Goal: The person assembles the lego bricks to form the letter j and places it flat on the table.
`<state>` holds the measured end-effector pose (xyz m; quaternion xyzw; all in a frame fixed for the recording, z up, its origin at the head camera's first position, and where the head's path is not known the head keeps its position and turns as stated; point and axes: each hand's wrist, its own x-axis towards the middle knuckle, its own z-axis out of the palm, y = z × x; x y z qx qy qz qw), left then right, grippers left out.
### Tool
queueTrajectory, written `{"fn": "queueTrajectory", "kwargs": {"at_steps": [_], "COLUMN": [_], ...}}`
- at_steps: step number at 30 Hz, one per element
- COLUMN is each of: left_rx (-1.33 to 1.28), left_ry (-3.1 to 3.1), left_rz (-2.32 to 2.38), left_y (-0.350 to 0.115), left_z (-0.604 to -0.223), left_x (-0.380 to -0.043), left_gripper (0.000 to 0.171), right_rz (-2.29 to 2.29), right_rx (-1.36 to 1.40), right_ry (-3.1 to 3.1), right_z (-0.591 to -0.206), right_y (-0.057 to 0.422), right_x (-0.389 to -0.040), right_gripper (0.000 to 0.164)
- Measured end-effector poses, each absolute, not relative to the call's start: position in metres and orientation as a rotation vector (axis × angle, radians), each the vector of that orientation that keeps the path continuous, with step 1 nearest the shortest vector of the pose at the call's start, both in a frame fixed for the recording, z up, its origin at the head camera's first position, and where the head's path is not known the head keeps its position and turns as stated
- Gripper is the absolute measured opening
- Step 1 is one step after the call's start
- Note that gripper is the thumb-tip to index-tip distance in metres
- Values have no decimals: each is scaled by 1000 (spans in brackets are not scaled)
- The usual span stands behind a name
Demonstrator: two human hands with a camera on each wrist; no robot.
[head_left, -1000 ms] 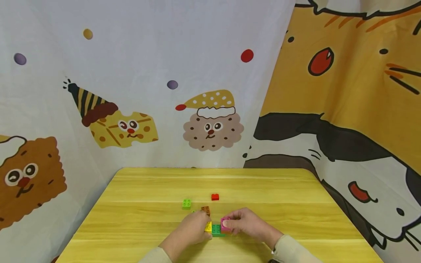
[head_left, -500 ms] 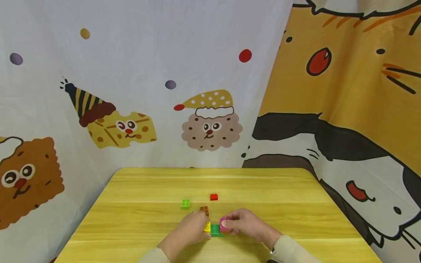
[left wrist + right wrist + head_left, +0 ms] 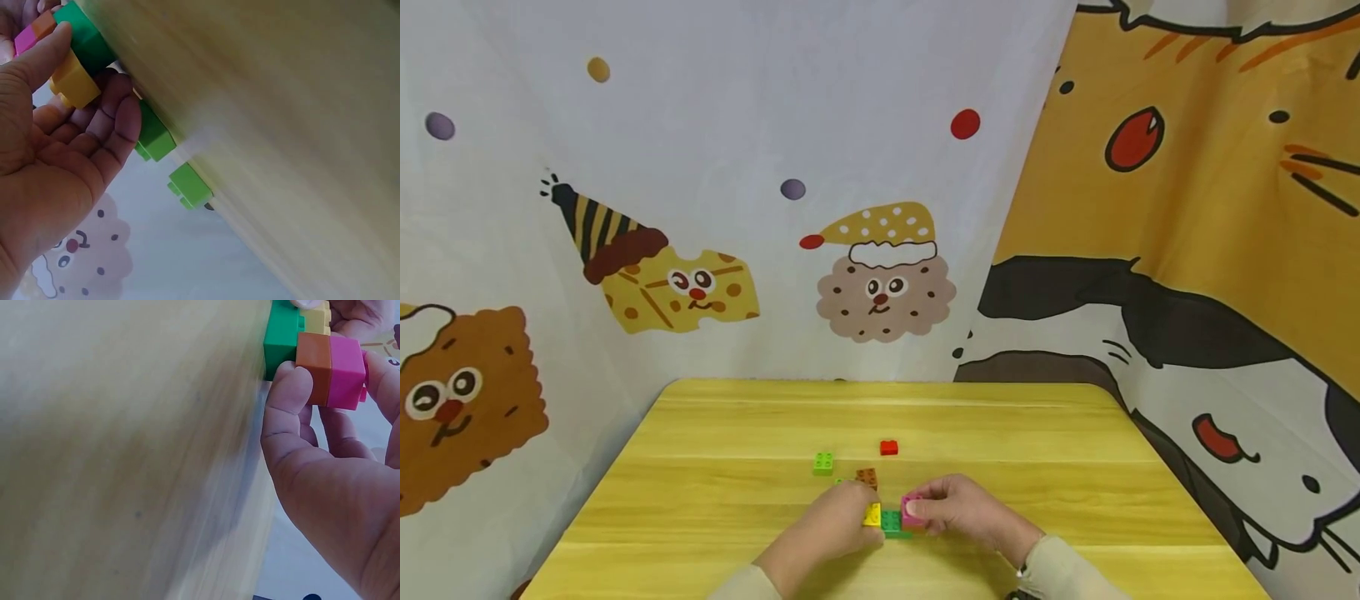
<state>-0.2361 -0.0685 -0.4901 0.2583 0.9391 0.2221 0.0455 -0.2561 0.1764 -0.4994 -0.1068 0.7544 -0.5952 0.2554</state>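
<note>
Pink block (image 3: 347, 372) atop orange (image 3: 313, 365), yellow (image 3: 78, 82) atop green (image 3: 281, 345)

Even light fills the head view, while the wrist views look softer, with blurry shadows on the table (image 3: 94, 456).

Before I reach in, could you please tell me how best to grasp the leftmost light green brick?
From above, I'd pinch the leftmost light green brick by its left and right walls: it sits studs up on the table, with space on both sides.
</note>
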Motion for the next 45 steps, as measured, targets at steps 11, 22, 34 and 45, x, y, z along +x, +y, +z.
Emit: {"fn": "queueTrajectory", "kwargs": {"at_steps": [11,22,34,45], "left_rx": [762,781,793,800], "left_ry": [2823,2789,2783,2805], "left_rz": [729,762,767,720], "left_y": [-72,-72,-74,-74], "left_z": [-495,-492,-490,-491], "left_x": [-242,-245,-244,-243], "left_gripper": [44,35,29,35], "right_rz": [-1593,-1492,-1349,-1286], "right_rx": [-326,-398,-615,-640], "right_ry": [2034,2263,2417,2458], "right_z": [-501,-494,-498,-509], "right_y": [177,179,158,137], "right_x": [-257,-271,-296,-312], "right_gripper": [39,47,34,34]}}
